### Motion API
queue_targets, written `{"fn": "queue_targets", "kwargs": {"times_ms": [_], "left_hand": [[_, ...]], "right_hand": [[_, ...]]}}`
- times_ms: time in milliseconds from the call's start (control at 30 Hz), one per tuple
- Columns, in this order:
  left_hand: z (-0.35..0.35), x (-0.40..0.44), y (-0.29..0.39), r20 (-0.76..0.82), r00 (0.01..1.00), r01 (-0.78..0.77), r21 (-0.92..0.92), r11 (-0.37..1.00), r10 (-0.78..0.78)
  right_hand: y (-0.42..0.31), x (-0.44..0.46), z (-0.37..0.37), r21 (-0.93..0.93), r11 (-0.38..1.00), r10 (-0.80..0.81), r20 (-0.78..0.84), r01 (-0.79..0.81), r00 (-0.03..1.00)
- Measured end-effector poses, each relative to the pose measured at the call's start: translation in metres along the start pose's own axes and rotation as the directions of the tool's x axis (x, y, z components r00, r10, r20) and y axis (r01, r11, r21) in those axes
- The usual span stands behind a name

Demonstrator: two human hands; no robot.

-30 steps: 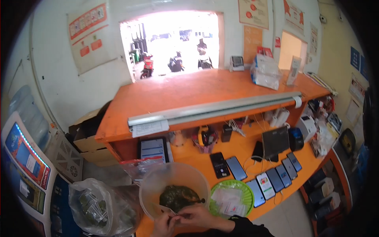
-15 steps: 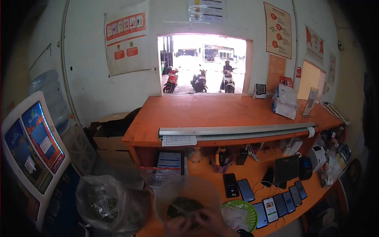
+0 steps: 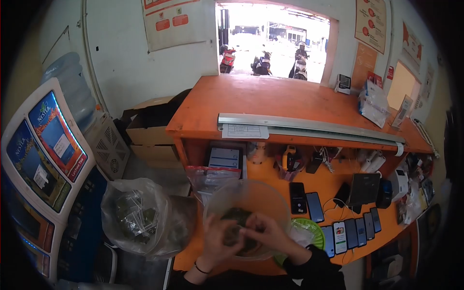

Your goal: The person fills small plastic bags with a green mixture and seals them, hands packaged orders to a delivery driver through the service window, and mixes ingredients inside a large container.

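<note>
Both hands are raised over a translucent round tub (image 3: 275, 200) that holds a dark green mass (image 3: 237, 216). My left hand (image 3: 221, 241), with a dark band at the wrist, has its fingers bent near the tub's middle; motion blurs them. Beside it my right hand (image 3: 266, 233) is closed, thumb and fingers pinched together on something too small to make out. Right of the tub, partly behind my right sleeve, lies a green basket (image 3: 316, 232) with clear plastic packets (image 3: 300, 234). To the left stands a clear bag (image 3: 108, 212) full of small filled packets (image 3: 137, 217).
Several phones (image 3: 340, 237) lie on the orange desk (image 3: 270, 181), near a small black monitor (image 3: 363, 189). A raised orange counter (image 3: 270, 104) bears a metal rail (image 3: 309, 131). Drink dispenser panels (image 3: 58, 135) stand at the left, and cardboard boxes (image 3: 152, 137) behind.
The head view has shifted, then tilted down. My hands, earlier together low at the tub's near rim, are now higher over its middle and slightly apart.
</note>
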State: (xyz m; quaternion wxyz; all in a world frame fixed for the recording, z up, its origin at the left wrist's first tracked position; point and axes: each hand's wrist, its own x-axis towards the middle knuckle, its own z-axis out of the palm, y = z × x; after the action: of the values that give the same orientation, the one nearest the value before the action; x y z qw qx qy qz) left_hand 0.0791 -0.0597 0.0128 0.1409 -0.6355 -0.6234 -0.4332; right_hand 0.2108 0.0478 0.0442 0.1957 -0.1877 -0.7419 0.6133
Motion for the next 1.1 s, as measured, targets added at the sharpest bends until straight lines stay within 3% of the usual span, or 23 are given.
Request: {"fn": "queue_targets", "kwargs": {"times_ms": [67,100,133,167,200,233,333,433,533,600,633,733,833,933,1033,1100], "left_hand": [[-0.003,-0.012,-0.03,-0.108,0.942,0.246,-0.425,0.871,-0.319],[-0.009,-0.007,-0.035,-0.114,0.896,0.292,-0.575,0.764,-0.429],[-0.014,0.001,-0.039,-0.101,0.84,0.316,-0.707,0.632,-0.533],[-0.019,0.006,-0.043,-0.076,0.831,0.335,-0.723,0.604,-0.551],[-0.023,0.01,-0.046,-0.05,0.823,0.352,-0.737,0.577,-0.565],[-0.026,0.013,-0.049,-0.025,0.817,0.367,-0.749,0.552,-0.576],[-0.029,0.002,-0.06,0.029,0.833,0.478,-0.542,0.691,-0.553],[-0.02,-0.031,-0.073,0.217,0.705,0.598,-0.695,0.4,-0.676],[-0.019,-0.034,-0.072,0.407,0.608,0.646,-0.752,0.127,-0.682],[-0.019,-0.034,-0.068,0.523,0.559,0.663,-0.748,-0.032,-0.644],[-0.018,-0.034,-0.068,0.511,0.568,0.646,-0.762,-0.035,-0.646],[-0.017,-0.032,-0.07,0.484,0.588,0.615,-0.788,-0.031,-0.648],[-0.018,-0.03,-0.071,0.492,0.594,0.618,-0.785,-0.03,-0.636],[-0.016,-0.03,-0.072,0.516,0.595,0.622,-0.781,-0.054,-0.617],[-0.016,-0.026,-0.068,0.516,0.591,0.614,-0.786,-0.068,-0.62],[-0.015,-0.024,-0.068,0.511,0.607,0.595,-0.8,-0.078,-0.609]], "right_hand": [[-0.02,0.016,-0.011,-0.355,0.934,0.034,-0.019,-0.039,0.999],[0.002,0.026,-0.014,-0.603,0.785,-0.134,0.061,0.144,0.989],[0.042,0.033,-0.019,-0.793,0.571,-0.062,0.217,0.213,0.974],[0.071,0.036,-0.021,-0.898,0.315,0.049,0.339,0.308,0.939],[0.073,0.042,-0.017,-0.924,0.267,0.41,0.365,0.273,0.836],[0.074,0.048,-0.013,-0.943,0.207,0.712,0.328,0.26,0.621],[0.101,0.043,-0.024,-0.837,0.314,0.615,0.539,0.449,0.575],[0.086,0.066,-0.014,-0.884,0.25,0.573,0.464,0.395,0.676],[0.092,0.079,0.001,-0.848,-0.008,0.223,0.516,0.531,0.827],[0.107,0.093,0.008,-0.844,-0.003,0.198,0.526,0.537,0.827],[0.112,0.097,0.011,-0.842,0.0,0.185,0.53,0.54,0.827],[0.094,0.1,0.011,-0.836,-0.203,0.43,0.391,0.509,0.814],[0.065,0.106,0.011,-0.887,-0.225,0.693,0.144,0.403,0.706],[0.059,0.107,0.007,-0.927,-0.138,0.618,0.194,0.348,0.762],[0.092,0.106,0.009,-0.905,0.133,0.389,0.422,0.404,0.819],[0.097,0.097,0.016,-0.912,0.006,0.377,0.382,0.41,0.844]]}}
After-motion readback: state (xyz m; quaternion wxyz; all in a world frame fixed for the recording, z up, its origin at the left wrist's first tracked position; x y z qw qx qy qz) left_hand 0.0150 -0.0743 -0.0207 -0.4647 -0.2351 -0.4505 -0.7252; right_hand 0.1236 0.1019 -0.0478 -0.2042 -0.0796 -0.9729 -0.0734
